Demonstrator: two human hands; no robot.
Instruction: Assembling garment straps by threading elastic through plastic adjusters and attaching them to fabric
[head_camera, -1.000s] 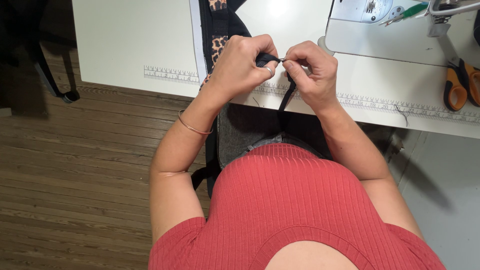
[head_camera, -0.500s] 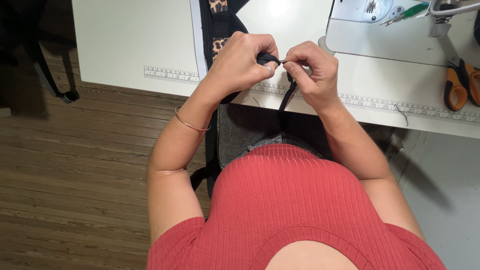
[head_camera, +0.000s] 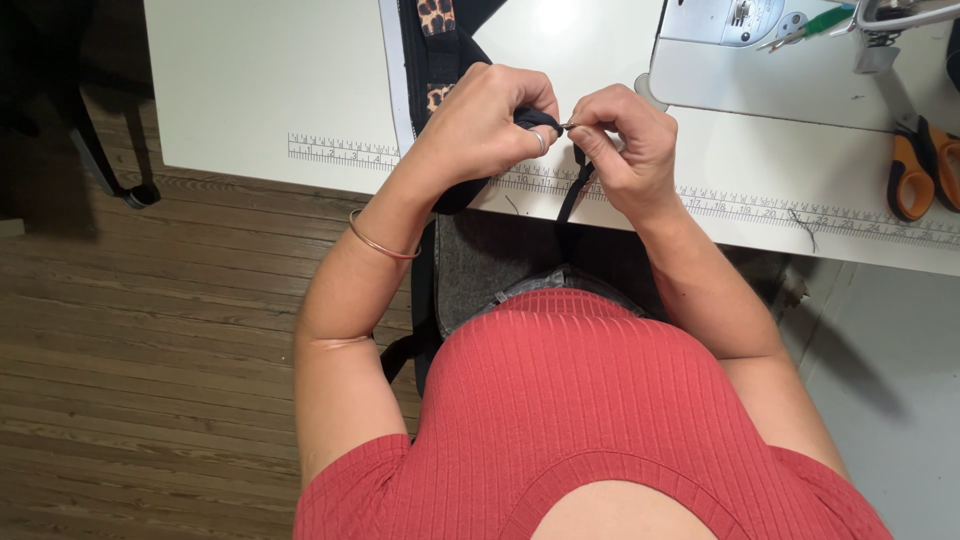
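Gripping a bunched fold of black fabric garment with a leopard-print panel (head_camera: 440, 60), the left hand (head_camera: 480, 125) is curled shut, knuckles up; the right hand (head_camera: 625, 150) sits just beside it, fingers closed in a pinch on a narrow black strap (head_camera: 572, 195) that hangs below both hands over the edge of the white table with a printed ruler strip (head_camera: 250, 80); orange-handled scissors (head_camera: 915, 175) lie well to the right of the right hand; a white sewing machine base (head_camera: 740, 50) stands beyond it.
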